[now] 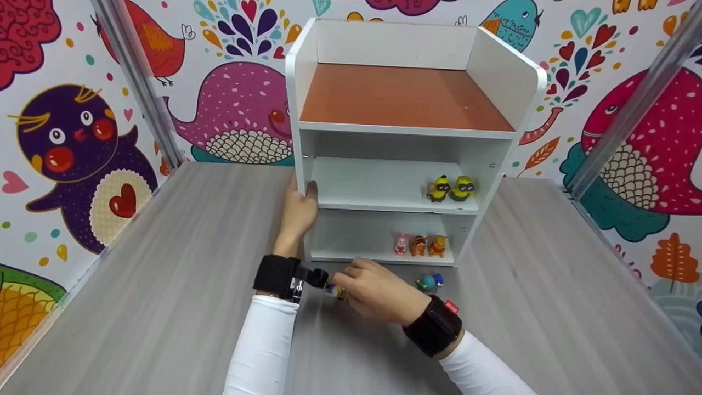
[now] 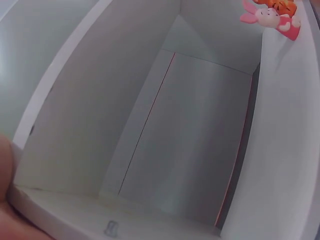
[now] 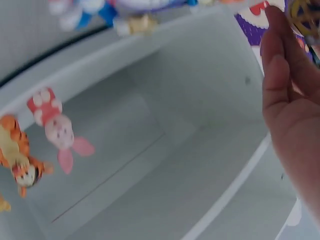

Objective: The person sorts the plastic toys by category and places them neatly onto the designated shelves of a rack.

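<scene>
A white shelf unit with a brown top board stands on the table. My left hand grips its left side panel, the thumb along the front edge. In front of the lowest shelf, my right hand has its fingers curled and pinches a small multicoloured figurine, mostly hidden by the fingers. To the right of that hand, a teal and blue figurine lies on the table. A pink piglet figurine, a tiger figurine and a yellow bear figurine stand in a row on the lowest shelf.
Two yellow-green figurines stand at the right of the middle shelf. The top compartment has raised white sides. Grey wood-grain table surrounds the unit. Cartoon-printed walls and metal posts enclose it.
</scene>
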The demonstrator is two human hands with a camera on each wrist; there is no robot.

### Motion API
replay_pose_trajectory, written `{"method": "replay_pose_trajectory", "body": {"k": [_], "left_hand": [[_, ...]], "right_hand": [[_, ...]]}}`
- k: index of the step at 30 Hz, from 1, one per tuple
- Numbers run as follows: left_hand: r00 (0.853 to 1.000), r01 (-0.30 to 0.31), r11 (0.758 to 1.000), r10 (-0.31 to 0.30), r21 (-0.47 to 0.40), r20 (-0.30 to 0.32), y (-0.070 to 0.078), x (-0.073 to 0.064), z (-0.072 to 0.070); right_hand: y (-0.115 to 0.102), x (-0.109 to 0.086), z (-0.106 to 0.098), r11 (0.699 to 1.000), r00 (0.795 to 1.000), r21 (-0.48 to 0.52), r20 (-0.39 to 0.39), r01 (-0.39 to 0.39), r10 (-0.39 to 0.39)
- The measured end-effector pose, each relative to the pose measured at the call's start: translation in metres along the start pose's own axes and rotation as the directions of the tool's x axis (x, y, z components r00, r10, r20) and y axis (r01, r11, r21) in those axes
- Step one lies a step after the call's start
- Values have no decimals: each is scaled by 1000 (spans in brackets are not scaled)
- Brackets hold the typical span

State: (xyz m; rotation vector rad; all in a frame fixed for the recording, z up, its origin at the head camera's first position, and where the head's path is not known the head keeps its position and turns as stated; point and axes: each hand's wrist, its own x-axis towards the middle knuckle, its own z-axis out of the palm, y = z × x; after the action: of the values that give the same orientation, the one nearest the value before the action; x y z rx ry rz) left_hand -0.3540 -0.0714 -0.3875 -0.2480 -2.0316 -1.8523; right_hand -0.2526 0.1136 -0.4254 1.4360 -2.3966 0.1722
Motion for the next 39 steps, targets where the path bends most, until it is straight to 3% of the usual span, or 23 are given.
{"method": "replay_pose_trajectory", "body": {"k": [4,7,9,14,18,28,31,35,39], "left_hand": [[1000,7,1000,-7,12,6,-1,0,0],[1000,13,1000,-13,12,10,-3,-1,1],[1000,14,1000,-14,14,9,-3,-1,1],[1000,1,1000,-1,5,8,-6,-1,-1],[1000,-18,1000,18,2,20,-8,-2,-1],[1000,9,1000,-9,14,17,-4,-3,-3],[1000,17,1000,-17,20,8,-3,-2,-3],[1000,17,1000,-17,23,9,0,1,-1],[1000,18,1000,-18,23,10,1,1,-1]], "right_hand": [[7,-4,-16,981,998,180,11,-70,69],[15,-8,-28,935,988,321,46,-151,144],[20,-11,-37,910,980,364,55,-200,193],[32,-20,-54,889,956,376,-26,-260,291],[38,-25,-60,856,918,412,-100,-313,384],[37,-26,-71,831,874,483,-234,-275,425],[36,-27,-79,817,842,480,-254,-318,477],[38,-30,-96,803,783,445,-294,-396,549],[47,-26,-118,807,769,408,-305,-427,562]]}}
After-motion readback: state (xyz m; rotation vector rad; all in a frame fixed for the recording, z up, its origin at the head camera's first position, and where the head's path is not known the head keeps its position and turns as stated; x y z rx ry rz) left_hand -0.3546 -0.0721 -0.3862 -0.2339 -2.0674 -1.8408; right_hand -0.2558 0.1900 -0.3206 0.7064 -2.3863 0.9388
